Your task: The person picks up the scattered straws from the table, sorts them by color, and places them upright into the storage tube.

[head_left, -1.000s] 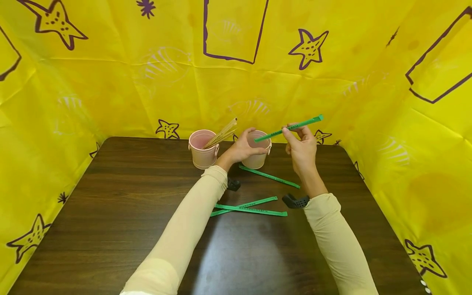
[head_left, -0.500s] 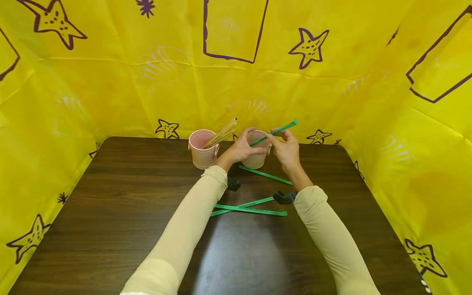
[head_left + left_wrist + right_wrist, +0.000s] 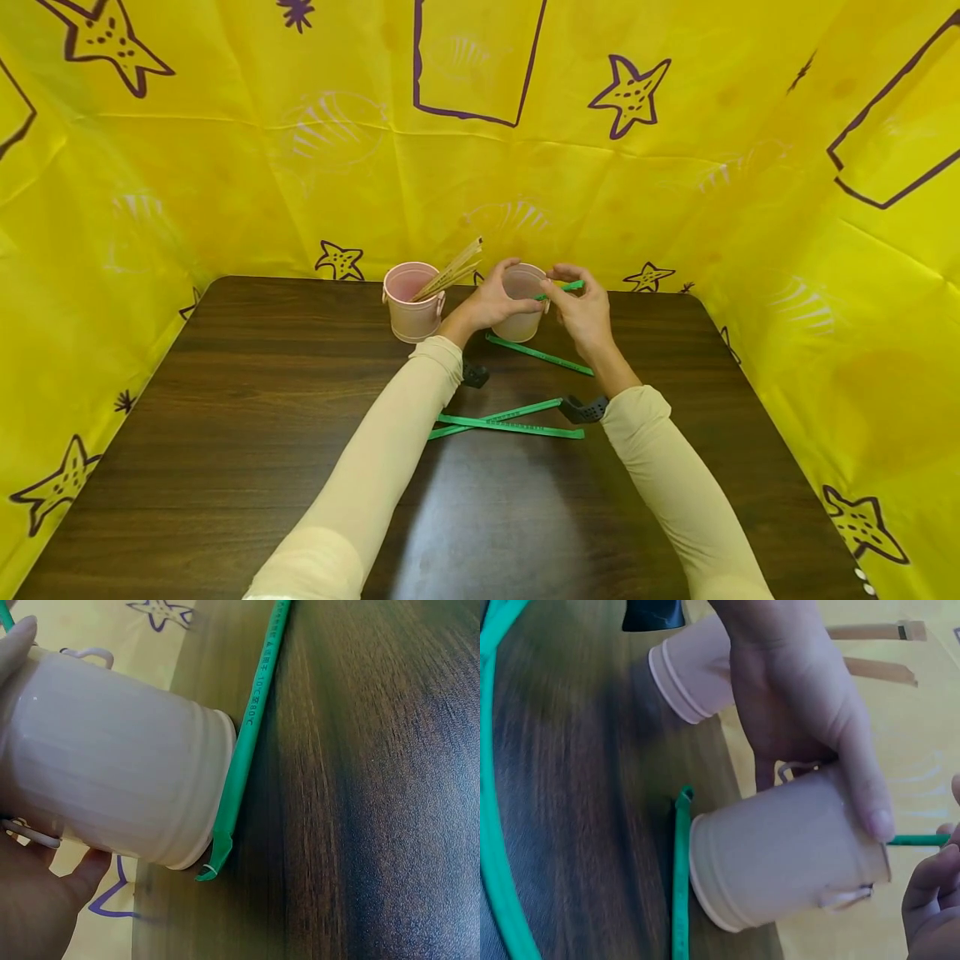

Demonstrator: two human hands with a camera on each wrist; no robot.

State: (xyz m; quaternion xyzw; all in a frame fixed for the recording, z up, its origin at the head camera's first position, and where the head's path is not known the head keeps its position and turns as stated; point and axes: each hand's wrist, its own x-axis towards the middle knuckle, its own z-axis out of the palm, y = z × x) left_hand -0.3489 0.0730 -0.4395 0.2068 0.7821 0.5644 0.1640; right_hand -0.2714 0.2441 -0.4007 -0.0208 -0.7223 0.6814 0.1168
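My left hand (image 3: 489, 304) grips the right-hand pale pink bucket (image 3: 517, 329) near its rim, thumb in front. The left wrist view shows this bucket (image 3: 120, 757) standing on the table with small handle loops. Between thumb and fingers, my right hand (image 3: 588, 318) pinches a green wrapped straw (image 3: 572, 286) at the bucket's rim; its lower end points into the mouth. In the right wrist view the straw (image 3: 919, 840) shows between rim and fingertips. Another green wrapped straw (image 3: 538, 354) lies just in front of the bucket's base.
To the left stands a second pale pink bucket (image 3: 415, 323) with several tan paper-wrapped sticks (image 3: 452, 271) leaning in it. Two crossed green wrapped straws (image 3: 517, 427) lie nearer on the dark wooden table (image 3: 225, 433). A yellow patterned cloth (image 3: 360, 183) hangs behind and at both sides.
My right hand has moved left to the bucket, and the green wrapped straw has gone lower into its mouth. My left hand has kept its grip in place.
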